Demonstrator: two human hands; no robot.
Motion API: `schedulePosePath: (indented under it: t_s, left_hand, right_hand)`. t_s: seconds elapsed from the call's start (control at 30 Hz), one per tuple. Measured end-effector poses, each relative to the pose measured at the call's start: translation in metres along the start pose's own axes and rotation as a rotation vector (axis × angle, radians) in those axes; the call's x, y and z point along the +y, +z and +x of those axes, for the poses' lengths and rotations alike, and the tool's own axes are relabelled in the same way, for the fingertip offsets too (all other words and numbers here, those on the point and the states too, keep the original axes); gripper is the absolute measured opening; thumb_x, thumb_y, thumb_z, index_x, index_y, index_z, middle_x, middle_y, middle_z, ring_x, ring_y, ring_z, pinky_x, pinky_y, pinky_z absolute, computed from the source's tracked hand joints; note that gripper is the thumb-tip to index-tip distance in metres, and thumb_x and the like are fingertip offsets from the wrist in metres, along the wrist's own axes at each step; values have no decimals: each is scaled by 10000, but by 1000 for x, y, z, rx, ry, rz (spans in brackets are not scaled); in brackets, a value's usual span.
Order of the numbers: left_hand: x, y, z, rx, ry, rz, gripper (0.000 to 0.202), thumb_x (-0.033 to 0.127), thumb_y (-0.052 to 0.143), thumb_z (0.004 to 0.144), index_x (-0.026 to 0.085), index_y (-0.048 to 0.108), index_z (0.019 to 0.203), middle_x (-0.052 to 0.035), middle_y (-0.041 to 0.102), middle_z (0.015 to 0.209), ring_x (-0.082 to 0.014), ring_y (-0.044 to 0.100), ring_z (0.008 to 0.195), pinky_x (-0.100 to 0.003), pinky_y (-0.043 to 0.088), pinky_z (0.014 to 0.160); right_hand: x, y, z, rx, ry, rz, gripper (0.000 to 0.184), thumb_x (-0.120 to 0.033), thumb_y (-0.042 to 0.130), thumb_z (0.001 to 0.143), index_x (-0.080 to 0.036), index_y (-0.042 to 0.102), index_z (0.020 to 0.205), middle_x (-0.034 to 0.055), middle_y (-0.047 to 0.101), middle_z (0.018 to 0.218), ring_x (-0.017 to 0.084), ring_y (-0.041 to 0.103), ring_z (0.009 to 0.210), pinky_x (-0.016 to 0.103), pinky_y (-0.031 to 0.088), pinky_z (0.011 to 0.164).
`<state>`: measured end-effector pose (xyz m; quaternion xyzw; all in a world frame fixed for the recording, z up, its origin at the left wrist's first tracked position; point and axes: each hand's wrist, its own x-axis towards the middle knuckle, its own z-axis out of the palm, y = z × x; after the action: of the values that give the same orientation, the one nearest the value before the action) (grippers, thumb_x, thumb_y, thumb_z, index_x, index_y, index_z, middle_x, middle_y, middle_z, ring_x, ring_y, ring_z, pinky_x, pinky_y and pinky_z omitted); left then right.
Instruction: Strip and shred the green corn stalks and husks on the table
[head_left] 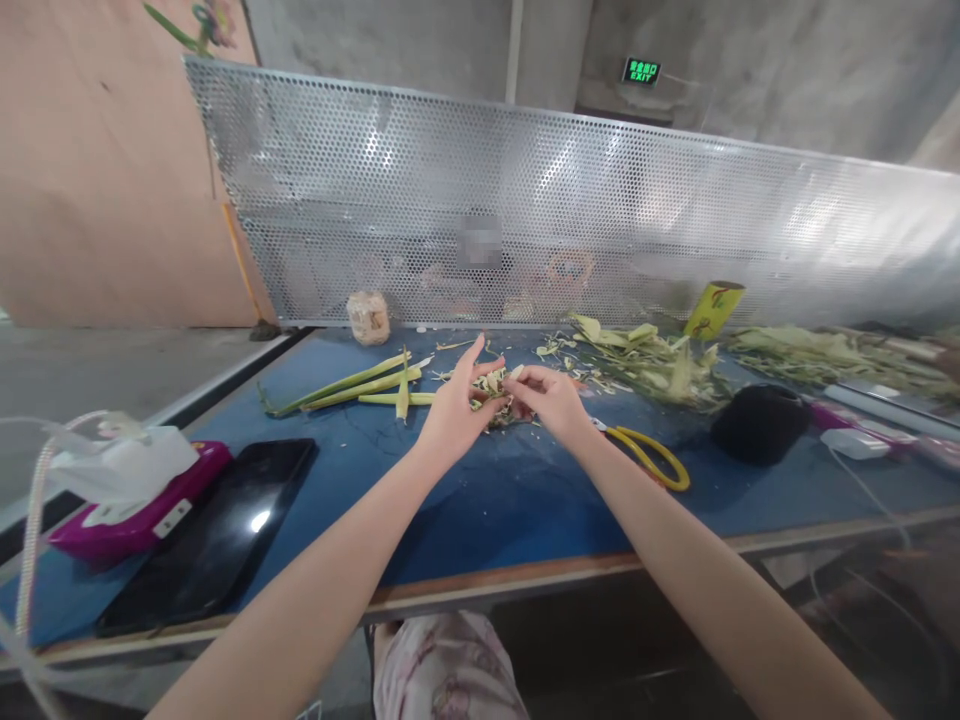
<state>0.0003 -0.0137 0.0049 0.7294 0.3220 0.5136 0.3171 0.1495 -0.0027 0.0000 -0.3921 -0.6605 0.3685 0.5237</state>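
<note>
My left hand [452, 405] is over the middle of the blue tabletop [480, 510], its index finger stretched up. Its thumb and other fingers curve round a small bunch of pale green plant strips [491, 382]. From the right, my right hand [553, 398] meets the bunch with thumb and fingers pinched at its edge; what exactly they hold is too small to make out. Small scraps lie under and around both hands. Left of my left hand are long green stalks [352, 385]. Scissors with yellow handles [652, 455] lie beside my right forearm.
A heap of pale husks and leaves [652, 360] is at the back right, near a yellow-green can [712, 310] and a black spool [759, 425]. A jar [368, 318] stands by the perforated metal screen [480, 170]. At left are a black tablet [217, 530] and a purple power strip [150, 510].
</note>
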Motion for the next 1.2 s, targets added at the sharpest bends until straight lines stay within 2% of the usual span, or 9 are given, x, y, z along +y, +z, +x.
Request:
schedulePosePath:
  t_s: [0.1, 0.2, 0.47, 0.63, 0.83, 0.93, 1.0, 1.1, 1.2]
  left_hand:
    - [4, -1, -1, 55, 58, 80, 775, 157, 558, 699, 273, 153, 1348, -98, 566, 1139, -145, 555, 706, -225, 435, 521]
    - [5, -2, -2, 36, 68, 151, 745, 164, 536, 714, 249, 159, 1350, -67, 633, 961, -142, 559, 701, -227, 435, 564]
    - [1, 1, 1, 10, 22, 262, 708, 178, 482, 726, 247, 140, 1341, 26, 569, 739, -77, 482, 570, -209, 435, 558]
    - [6, 7, -1, -28, -16, 209, 781, 114, 486, 687, 269, 107, 1352, 39, 567, 702, -62, 471, 499, -212, 441, 537]
    - [6, 9, -2, -101, -106, 7, 780, 101, 480, 714, 306, 78, 1350, 30, 582, 743, -61, 542, 443, -230, 475, 523]
    - [2, 6, -1, -74, -137, -46, 741, 165, 522, 728, 249, 119, 1344, 10, 574, 764, -77, 566, 448, -244, 488, 527]
    - [-1, 3, 0, -24, -166, -74, 737, 185, 546, 725, 211, 136, 1337, -10, 575, 792, -79, 565, 443, -241, 487, 507]
    - [-1, -1, 3, 32, -225, -125, 723, 173, 549, 729, 177, 143, 1327, -36, 582, 831, -57, 524, 394, -223, 459, 437]
    - [1, -3, 5, 21, -258, -211, 706, 158, 544, 738, 151, 147, 1322, -31, 580, 805, -40, 490, 379, -197, 412, 388]
  right_hand:
    - [-2, 0, -1, 14, 6, -11, 247, -399, 547, 720, -178, 490, 624, -42, 496, 392, 85, 434, 333, 209, 328, 368]
    - [-3, 1, -2, 29, -6, -33, 252, -408, 548, 714, -181, 482, 626, -46, 485, 402, 86, 434, 343, 209, 329, 373]
    - [1, 6, -2, 238, -223, -254, 239, -327, 529, 728, -173, 451, 563, -20, 471, 549, 89, 428, 510, 221, 342, 510]
    - [5, 2, 0, 237, -163, -176, 252, -330, 536, 721, -179, 429, 551, -34, 442, 503, 78, 376, 462, 219, 307, 474]
    - [7, -1, 3, 202, -70, -12, 264, -358, 573, 686, -170, 456, 543, -42, 435, 461, 67, 357, 411, 216, 280, 429]
    - [8, 0, 4, 99, 41, 73, 290, -434, 549, 692, -170, 477, 597, -39, 460, 490, 70, 381, 412, 215, 297, 422]
    - [7, 1, 3, -95, 96, 48, 324, -479, 492, 724, -164, 508, 652, -21, 509, 546, 75, 411, 438, 216, 314, 433]
    - [2, 3, -2, -361, 48, -63, 310, -434, 459, 774, -148, 543, 686, -7, 543, 594, 73, 441, 484, 212, 331, 476]
    - [-2, 2, -5, -371, 11, -107, 262, -363, 464, 792, -148, 533, 660, -31, 503, 511, 70, 446, 477, 206, 330, 495]
